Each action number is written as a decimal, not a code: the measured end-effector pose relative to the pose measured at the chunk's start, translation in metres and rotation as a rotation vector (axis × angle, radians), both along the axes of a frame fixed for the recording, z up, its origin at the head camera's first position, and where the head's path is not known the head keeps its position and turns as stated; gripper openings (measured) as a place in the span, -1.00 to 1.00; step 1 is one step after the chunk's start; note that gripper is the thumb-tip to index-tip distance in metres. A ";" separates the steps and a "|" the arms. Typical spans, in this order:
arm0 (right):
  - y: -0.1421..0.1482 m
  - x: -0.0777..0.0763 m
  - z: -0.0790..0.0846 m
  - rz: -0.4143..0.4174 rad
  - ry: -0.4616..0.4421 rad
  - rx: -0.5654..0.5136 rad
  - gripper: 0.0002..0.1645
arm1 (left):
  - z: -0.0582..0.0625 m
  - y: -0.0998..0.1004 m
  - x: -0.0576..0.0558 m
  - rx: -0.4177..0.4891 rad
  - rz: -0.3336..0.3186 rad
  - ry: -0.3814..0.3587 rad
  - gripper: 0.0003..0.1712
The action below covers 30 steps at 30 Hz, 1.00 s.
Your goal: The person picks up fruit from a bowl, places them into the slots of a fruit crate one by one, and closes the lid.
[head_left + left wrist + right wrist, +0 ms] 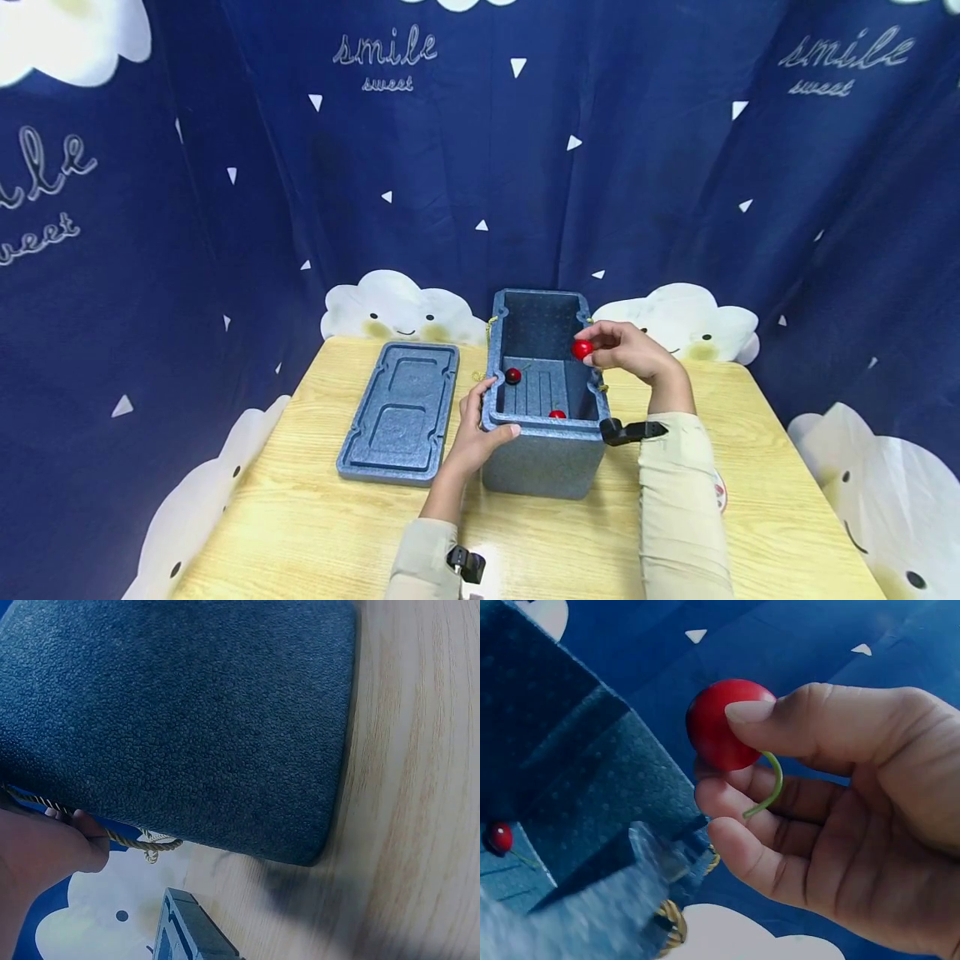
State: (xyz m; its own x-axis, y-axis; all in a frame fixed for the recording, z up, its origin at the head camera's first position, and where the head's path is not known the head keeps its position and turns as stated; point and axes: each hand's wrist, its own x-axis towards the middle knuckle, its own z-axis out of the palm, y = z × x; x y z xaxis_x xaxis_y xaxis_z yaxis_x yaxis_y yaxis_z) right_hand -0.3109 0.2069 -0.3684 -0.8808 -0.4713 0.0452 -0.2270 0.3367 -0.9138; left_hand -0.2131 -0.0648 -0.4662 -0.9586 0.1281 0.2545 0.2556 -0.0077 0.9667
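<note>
My right hand (636,352) pinches a red cherry (731,724) between thumb and fingers, its curved green stem hanging down. It is held over the right rim of an open blue-grey storage box (547,462). Inside, one dark red cherry (513,376) lies near the left wall, and another cherry (557,414) is partly hidden behind the front rim. At the front left corner, my left hand (472,433) grips the box rim, thumb on the front edge and fingers along the left side. In the left wrist view those fingers lie by a twisted rope handle (135,841).
A matching blue-grey lid (401,408) lies flat on the wooden table (262,517), left of the box. A round white-and-red item (722,492) shows partly beyond the right sleeve. Dark blue curtains (450,167) with clouds hang behind and at the sides.
</note>
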 end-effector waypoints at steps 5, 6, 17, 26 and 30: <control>-0.008 -0.008 -0.002 0.035 -0.018 0.006 -0.58 | 0.000 0.000 0.000 0.013 0.001 0.010 -0.07; -0.010 -0.009 -0.002 0.046 -0.019 0.010 -0.57 | 0.000 0.000 0.000 0.015 0.003 0.010 -0.07; -0.026 -0.028 -0.005 0.147 -0.111 0.074 -0.55 | 0.000 0.000 -0.001 0.034 0.002 -0.011 -0.08; -0.042 -0.044 -0.007 0.247 -0.250 0.090 -0.49 | 0.004 0.002 0.001 0.020 0.006 -0.009 -0.08; -0.050 -0.047 -0.007 0.293 -0.280 0.142 -0.46 | 0.003 0.001 0.001 0.012 0.009 -0.016 -0.08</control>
